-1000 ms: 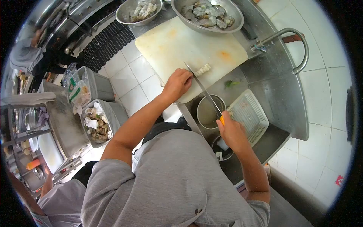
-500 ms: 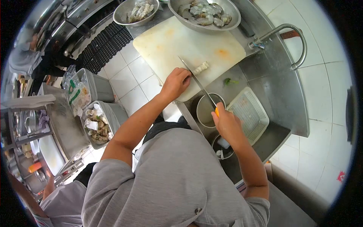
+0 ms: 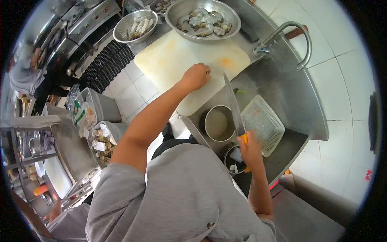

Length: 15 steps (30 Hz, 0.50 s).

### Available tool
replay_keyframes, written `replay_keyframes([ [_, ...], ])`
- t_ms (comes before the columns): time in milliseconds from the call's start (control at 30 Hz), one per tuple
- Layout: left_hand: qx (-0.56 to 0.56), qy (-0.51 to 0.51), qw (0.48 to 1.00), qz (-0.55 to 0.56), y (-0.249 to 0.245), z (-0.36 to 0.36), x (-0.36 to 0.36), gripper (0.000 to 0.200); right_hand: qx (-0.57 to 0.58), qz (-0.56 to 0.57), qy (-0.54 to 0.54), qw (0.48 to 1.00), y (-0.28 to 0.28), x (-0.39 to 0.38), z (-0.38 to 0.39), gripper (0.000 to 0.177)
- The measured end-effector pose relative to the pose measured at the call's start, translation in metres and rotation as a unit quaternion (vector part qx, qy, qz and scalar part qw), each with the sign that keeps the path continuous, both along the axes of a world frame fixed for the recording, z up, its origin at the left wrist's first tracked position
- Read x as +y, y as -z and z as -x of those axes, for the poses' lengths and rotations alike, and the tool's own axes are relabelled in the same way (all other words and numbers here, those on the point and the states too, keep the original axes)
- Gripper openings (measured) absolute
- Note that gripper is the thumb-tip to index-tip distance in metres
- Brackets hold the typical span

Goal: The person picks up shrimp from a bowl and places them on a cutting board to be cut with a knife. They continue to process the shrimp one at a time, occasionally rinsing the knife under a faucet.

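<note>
Your left hand sits fisted on the cutting board; your right hand grips the knife, blade toward 12 o'clock.

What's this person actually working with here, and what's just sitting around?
In use:
- left hand, closed, on the cutting board
- right hand gripping the knife
- likely the two shrimp bowls behind the board

Lying about:
- white basket
- metal pot
- tap
- floor bins
</note>
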<state>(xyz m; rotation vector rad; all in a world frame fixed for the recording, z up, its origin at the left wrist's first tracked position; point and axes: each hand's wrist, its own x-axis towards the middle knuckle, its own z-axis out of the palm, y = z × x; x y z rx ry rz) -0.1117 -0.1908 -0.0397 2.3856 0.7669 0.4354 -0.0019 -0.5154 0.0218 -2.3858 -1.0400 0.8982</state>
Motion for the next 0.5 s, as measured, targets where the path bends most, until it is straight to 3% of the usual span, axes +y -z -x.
replay_keyframes([
  [100, 0.005, 0.023, 1.000, -0.004, 0.000, -0.004, 0.008, 0.016, -0.008, -0.027, -0.007, 1.000, 0.001, -0.015, 0.009, 0.038],
  [167, -0.034, -0.013, 0.999, -0.017, -0.007, -0.009, 0.010, 0.016, 0.043, 0.014, 0.027, 0.999, 0.000, -0.020, 0.014, 0.039],
  [300, -0.105, 0.003, 0.994, -0.001, -0.054, -0.024, 0.007, 0.017, 0.110, 0.041, 0.051, 0.992, 0.010, -0.025, 0.023, 0.038],
  [367, -0.140, 0.047, 0.988, 0.040, -0.080, -0.039, -0.007, 0.018, 0.124, 0.037, 0.044, 0.991, 0.013, -0.021, 0.027, 0.036],
  [433, -0.086, 0.089, 0.985, 0.123, -0.104, -0.057, -0.038, 0.016, 0.127, 0.029, 0.032, 0.991, 0.013, -0.017, 0.029, 0.034],
  [500, -0.210, 0.191, 0.958, -0.033, -0.024, -0.088, -0.063, 0.038, 0.119, 0.014, 0.012, 0.993, 0.011, -0.012, 0.030, 0.032],
])
